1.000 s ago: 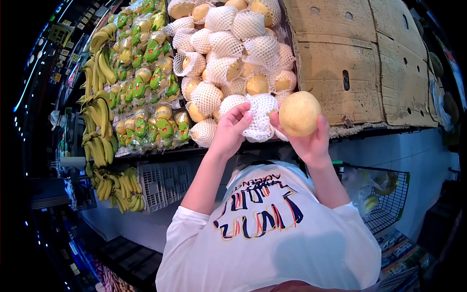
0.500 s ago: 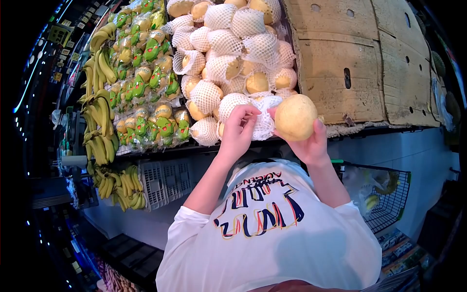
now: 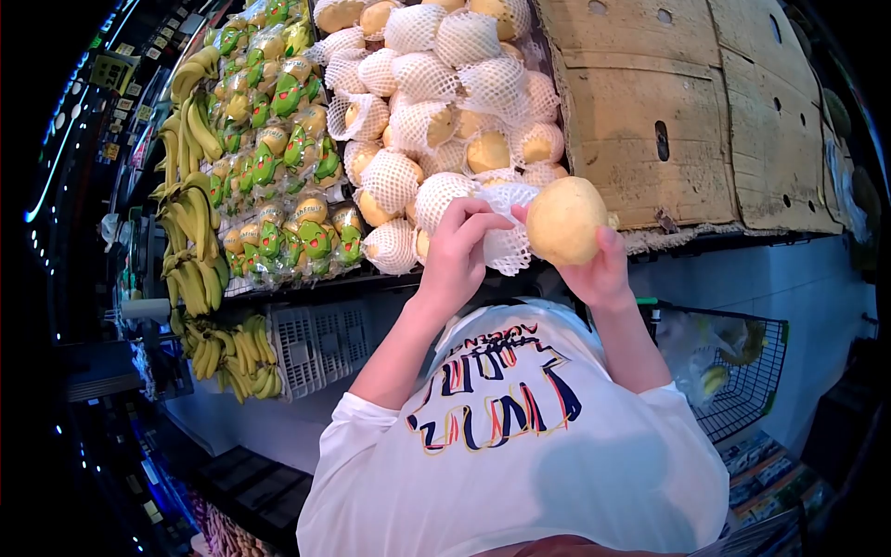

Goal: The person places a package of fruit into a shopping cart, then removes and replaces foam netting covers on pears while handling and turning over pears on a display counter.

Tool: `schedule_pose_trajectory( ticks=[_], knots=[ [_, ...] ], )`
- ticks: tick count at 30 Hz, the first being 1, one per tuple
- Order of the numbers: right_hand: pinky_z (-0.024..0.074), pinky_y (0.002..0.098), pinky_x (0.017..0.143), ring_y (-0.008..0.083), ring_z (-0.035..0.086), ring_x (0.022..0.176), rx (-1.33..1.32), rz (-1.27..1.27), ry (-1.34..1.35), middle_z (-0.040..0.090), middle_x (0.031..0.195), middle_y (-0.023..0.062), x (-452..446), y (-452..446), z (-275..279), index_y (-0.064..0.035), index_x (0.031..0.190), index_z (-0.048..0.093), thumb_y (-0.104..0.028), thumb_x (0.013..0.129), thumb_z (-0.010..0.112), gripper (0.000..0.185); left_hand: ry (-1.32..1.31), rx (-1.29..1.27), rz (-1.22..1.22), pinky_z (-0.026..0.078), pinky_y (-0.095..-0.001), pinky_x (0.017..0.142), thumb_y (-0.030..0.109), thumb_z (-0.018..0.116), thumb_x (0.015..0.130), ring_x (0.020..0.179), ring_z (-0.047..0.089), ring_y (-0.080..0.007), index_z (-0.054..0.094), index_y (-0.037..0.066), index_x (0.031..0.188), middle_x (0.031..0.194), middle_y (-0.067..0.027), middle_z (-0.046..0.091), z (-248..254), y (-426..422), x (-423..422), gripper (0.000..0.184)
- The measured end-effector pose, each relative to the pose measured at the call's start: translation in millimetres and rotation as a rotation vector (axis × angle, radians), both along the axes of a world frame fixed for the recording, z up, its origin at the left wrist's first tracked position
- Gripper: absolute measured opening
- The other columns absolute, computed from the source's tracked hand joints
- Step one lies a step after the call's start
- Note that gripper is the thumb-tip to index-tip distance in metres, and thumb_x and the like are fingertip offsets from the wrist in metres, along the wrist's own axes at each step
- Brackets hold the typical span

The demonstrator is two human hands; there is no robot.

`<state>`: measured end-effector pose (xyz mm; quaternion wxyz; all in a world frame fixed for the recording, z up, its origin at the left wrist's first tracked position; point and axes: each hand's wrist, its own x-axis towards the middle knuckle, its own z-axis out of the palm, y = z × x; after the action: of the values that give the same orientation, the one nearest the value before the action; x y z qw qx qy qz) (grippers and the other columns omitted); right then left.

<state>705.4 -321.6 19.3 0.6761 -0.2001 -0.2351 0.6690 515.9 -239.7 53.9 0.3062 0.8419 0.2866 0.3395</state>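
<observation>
A round, pale yellow fruit [image 3: 566,221] with no net on it is held in my right hand [image 3: 599,274], its fingers wrapped round the underside. Just left of the fruit hangs a loose white foam net [image 3: 507,239]. My left hand [image 3: 457,249] is closed at the net's upper left edge, with the fingertips bent over the net. Behind both hands lies a pile of yellow fruits in white foam nets [image 3: 427,125].
Brown cardboard [image 3: 650,139] covers the stand at the right. Bagged fruits [image 3: 269,148] and bananas [image 3: 193,218] are at the left. A grey crate [image 3: 316,348] stands below the stand's edge, and a wire cart [image 3: 742,390] holds bagged goods at the lower right.
The foam net has opened out and hangs lower between my hands. My left hand has shifted a little right and its fingers have curled further over the net. The bare fruit has moved slightly left.
</observation>
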Motion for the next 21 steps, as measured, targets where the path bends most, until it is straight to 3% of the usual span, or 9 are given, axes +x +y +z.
schedule_pose_trajectory(
  ticks=[7,9,12,16,21],
  knots=[
    [0.0322,0.0602,0.115,0.0434,0.04,0.139,-0.019,-0.011,0.075,0.048,0.143,0.023,2,-3,1,-0.0053,0.147,0.036,-0.059,0.083,0.067,0.089,-0.208,-0.371,0.139,0.043,-0.023,0.089,-0.012,0.048,0.096,0.098,0.055,-0.0121,0.063,0.003,0.101,0.109,-0.0035,0.052,-22,9,-12,0.022],
    [0.0326,0.063,0.114,0.0438,0.041,0.139,-0.014,-0.004,0.083,0.048,0.143,0.0234,2,-3,0,-0.0051,0.147,0.035,-0.059,0.083,0.067,0.09,-0.188,-0.381,0.147,0.043,-0.0228,0.089,-0.011,0.048,0.096,0.098,0.055,-0.0118,0.063,0.003,0.1,0.109,-0.0035,0.052,-20,8,-12,0.021],
    [0.0389,0.0538,0.112,0.0399,0.047,0.135,0.05,0.014,0.095,0.051,0.142,0.0188,2,-2,-4,-0.0028,0.148,0.034,-0.053,0.09,0.062,0.082,-0.182,-0.368,0.15,0.043,-0.0224,0.088,-0.011,0.049,0.096,0.098,0.055,-0.0116,0.063,0.003,0.1,0.109,-0.0036,0.052,-21,7,-12,0.02],
    [0.034,0.0628,0.113,0.0428,0.044,0.136,-0.041,-0.008,0.034,0.049,0.142,0.0242,2,-4,-2,-0.0042,0.148,0.034,-0.059,0.083,0.067,0.091,-0.198,-0.335,0.173,0.043,-0.0222,0.088,-0.012,0.048,0.096,0.098,0.055,-0.0117,0.063,0.003,0.1,0.109,-0.0037,0.053,-23,8,-12,0.021],
    [0.0362,0.0597,0.113,0.0418,0.045,0.136,-0.039,0.024,-0.008,0.049,0.142,0.0234,1,-7,-4,-0.0045,0.149,0.033,-0.059,0.084,0.066,0.091,-0.175,-0.286,0.2,0.046,-0.0265,0.083,-0.019,0.048,0.083,0.092,0.057,-0.017,0.066,0.003,0.098,0.103,-0.0072,0.054,-23,7,-11,0.033]
  ],
)
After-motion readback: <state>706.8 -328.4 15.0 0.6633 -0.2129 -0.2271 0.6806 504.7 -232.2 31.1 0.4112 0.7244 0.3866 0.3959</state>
